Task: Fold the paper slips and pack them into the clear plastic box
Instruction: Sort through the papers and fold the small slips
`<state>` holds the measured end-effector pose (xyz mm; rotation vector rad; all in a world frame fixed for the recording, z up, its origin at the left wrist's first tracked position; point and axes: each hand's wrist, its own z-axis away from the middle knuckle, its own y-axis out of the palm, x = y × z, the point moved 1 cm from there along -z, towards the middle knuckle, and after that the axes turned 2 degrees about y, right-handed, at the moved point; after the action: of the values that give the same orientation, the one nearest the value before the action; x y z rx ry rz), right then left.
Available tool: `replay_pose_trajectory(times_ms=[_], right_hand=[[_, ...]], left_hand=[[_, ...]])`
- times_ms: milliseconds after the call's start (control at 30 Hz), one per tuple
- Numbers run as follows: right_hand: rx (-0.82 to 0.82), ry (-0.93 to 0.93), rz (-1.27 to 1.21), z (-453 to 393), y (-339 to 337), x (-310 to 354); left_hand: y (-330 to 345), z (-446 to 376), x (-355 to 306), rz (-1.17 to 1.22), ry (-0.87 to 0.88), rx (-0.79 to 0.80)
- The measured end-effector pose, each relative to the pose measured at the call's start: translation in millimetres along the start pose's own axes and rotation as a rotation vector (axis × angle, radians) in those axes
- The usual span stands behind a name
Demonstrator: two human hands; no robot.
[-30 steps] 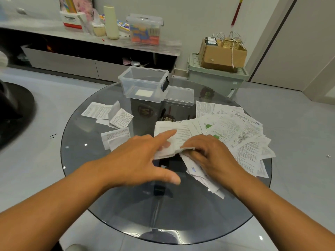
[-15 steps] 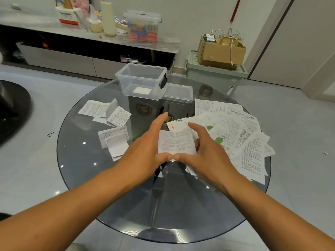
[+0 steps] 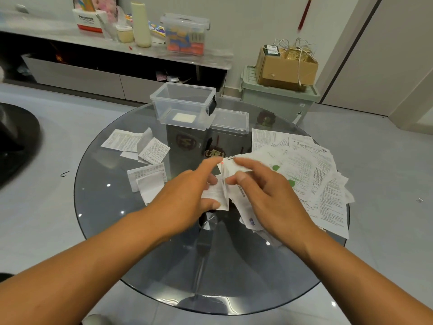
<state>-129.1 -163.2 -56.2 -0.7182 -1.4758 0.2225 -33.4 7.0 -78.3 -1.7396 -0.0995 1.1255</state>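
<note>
A white paper slip [image 3: 219, 192] is bent upright along a crease above the middle of the round glass table [image 3: 117, 207]. My left hand [image 3: 187, 195] pinches its left half between thumb and fingers. My right hand [image 3: 267, 195] pinches its right half. A spread pile of printed slips [image 3: 314, 179] lies to the right, partly under my right hand. Folded slips [image 3: 150, 177] lie to the left. The clear plastic box [image 3: 185, 105] stands open at the table's far side with one folded slip [image 3: 184, 118] in it.
The box's clear lid [image 3: 232, 121] lies right of the box. More loose slips [image 3: 136, 144] sit at the far left of the table. Beyond the table stand a low cabinet [image 3: 93, 73] and a green bin [image 3: 278, 97] bearing a cardboard box.
The slip was lifted off the pile, held flat between both hands, and is now being folded in half, its two sides brought together.
</note>
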Motion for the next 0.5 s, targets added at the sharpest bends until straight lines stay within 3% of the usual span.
replay_pose_trajectory(times_ms=[100, 200, 333, 500], right_hand=[[0.137, -0.039, 0.203, 0, 8, -7], [0.193, -0.086, 0.359, -5, 11, -12], [0.209, -0.014, 0.341, -10, 7, -11], [0.091, 0.07, 0.242, -7, 11, -8]], left_hand=[[-10, 3, -4, 0.123, -0.004, 0.047], [-21, 11, -6, -0.138, 0.048, 0.131], [-24, 17, -10, -0.425, 0.128, 0.232], [-25, 8, -8, -0.529, 0.194, 0.203]])
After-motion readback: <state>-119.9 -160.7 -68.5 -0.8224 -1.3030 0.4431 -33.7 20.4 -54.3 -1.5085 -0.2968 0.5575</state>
